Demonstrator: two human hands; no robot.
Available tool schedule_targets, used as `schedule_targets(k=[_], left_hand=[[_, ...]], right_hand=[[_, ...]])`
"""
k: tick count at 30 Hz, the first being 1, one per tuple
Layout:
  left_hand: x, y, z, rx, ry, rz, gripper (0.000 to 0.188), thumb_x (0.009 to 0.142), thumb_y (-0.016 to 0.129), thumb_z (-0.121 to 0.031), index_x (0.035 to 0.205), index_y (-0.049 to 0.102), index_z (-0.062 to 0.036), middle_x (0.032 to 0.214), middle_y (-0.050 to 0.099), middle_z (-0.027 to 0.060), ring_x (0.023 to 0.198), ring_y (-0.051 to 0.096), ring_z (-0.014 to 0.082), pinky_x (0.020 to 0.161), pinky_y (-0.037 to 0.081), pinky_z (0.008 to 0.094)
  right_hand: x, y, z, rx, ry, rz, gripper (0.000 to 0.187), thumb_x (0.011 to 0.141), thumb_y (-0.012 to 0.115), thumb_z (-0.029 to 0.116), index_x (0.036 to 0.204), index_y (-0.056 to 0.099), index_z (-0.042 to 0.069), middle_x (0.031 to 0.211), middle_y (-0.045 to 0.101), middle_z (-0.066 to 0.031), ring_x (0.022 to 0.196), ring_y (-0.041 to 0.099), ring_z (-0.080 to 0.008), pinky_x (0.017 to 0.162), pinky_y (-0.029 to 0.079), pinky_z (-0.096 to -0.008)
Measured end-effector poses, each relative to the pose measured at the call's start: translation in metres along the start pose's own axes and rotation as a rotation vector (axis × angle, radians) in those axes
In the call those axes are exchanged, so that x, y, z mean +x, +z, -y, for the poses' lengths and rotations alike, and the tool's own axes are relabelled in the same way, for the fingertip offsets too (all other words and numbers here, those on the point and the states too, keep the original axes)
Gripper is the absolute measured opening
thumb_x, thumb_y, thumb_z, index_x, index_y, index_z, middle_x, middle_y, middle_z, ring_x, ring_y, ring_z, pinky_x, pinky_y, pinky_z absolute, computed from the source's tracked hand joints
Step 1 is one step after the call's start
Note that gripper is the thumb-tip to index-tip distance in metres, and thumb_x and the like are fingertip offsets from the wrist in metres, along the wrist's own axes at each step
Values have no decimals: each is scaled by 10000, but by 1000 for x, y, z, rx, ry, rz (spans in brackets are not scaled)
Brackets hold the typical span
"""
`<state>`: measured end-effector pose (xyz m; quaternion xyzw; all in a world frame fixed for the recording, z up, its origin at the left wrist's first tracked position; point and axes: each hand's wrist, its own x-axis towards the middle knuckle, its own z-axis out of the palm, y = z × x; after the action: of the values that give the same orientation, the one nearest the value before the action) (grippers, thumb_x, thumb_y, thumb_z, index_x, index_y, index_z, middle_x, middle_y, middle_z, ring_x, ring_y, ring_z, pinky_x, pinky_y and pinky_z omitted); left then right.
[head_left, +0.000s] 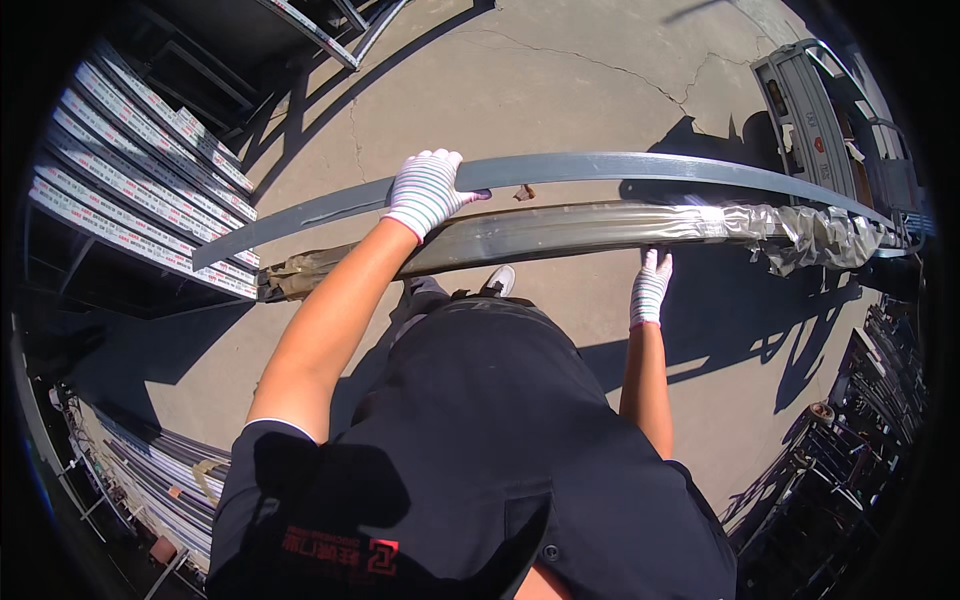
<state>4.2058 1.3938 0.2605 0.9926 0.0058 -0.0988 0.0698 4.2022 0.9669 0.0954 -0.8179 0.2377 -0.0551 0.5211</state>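
A long grey metal bar (640,167) runs across in front of me, from the white-wrapped stack at left toward the truck at right. My left hand (425,192), in a white striped glove, is closed over it, with the fingers at its far edge and the thumb pointing right. Just nearer lies a long bundle (540,233) in dull plastic film, torn and crumpled toward its right end. My right hand (650,290), gloved the same way, reaches up to the bundle's near edge with fingers stretched out. Whether its fingertips press on the film is hard to see.
At left stands a stack of long profiles (150,170) in printed white film. A small grey truck (805,125) is at the far right. More long stock (160,475) lies at lower left, and a dark metal rack (815,500) stands at lower right. Concrete floor (560,90) stretches beyond the bar.
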Motion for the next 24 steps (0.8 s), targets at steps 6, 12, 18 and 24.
schedule_targets(k=[6,12,18,24], left_hand=[[0,6,5,-11,3,-39,553,821,745,-552,1082,681,-68,1040,699,142,1009,670,307,931,525,410],[-15,8,22,-13,-15,-86,564,820,743,-539,1151,660,-90,1066,685,125,1034,651,291,973,480,389],[-80,10,127,51,-202,-120,597,753,817,-464,1201,653,-105,1090,671,112,1099,612,283,1079,407,409],[-173,36,213,66,-468,-505,769,763,814,-459,1402,547,-122,1453,522,124,1390,418,326,1215,226,529]], right_hand=[[-9,-20,45,-459,-423,-151,687,951,671,241,1487,374,-72,1528,375,-265,1407,395,-385,1199,296,-460],[-31,25,141,-391,-911,141,727,875,747,200,1486,417,-13,1530,396,-249,1410,396,-407,1188,302,-495],[-71,134,222,-633,-1314,691,825,753,843,292,1440,478,17,1457,498,-217,1377,431,-401,1190,294,-513],[-133,224,271,-733,-1312,961,728,754,835,383,1329,565,26,1055,658,-182,979,627,-369,900,510,-442]])
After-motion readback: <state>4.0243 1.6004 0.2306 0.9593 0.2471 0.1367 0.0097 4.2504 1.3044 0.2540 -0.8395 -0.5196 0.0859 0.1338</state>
